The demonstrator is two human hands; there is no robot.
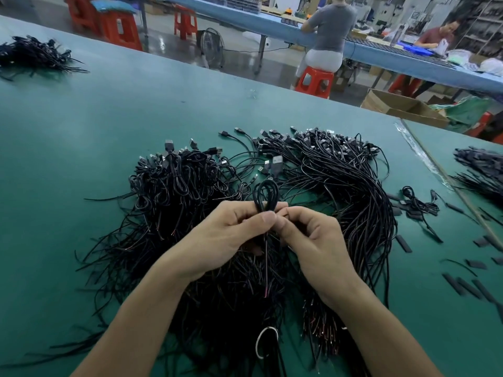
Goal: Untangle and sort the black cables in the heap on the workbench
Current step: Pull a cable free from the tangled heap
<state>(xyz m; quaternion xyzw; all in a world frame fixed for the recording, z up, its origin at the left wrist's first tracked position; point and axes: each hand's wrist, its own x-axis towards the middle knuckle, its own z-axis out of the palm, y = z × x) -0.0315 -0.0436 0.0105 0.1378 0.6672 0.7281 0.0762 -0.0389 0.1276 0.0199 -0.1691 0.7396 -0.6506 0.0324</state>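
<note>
a person in a grey top [330, 25] sits on a red plastic stool [314, 81], a round metal floor fan [211, 47] nearby.

Single head-worn wide-angle view, looking forward and down across the workbench [81, 131].
Very near: left hand [217, 240] and right hand [315, 240] meet at frame centre, pinching the looped cable [262, 208], forearms [130, 322] cut by the bottom edge; cable heap [353, 191] fills the middle; bench far edge slants from upper left to mid right, with the room [245, 50] beyond in the top strip.
</note>
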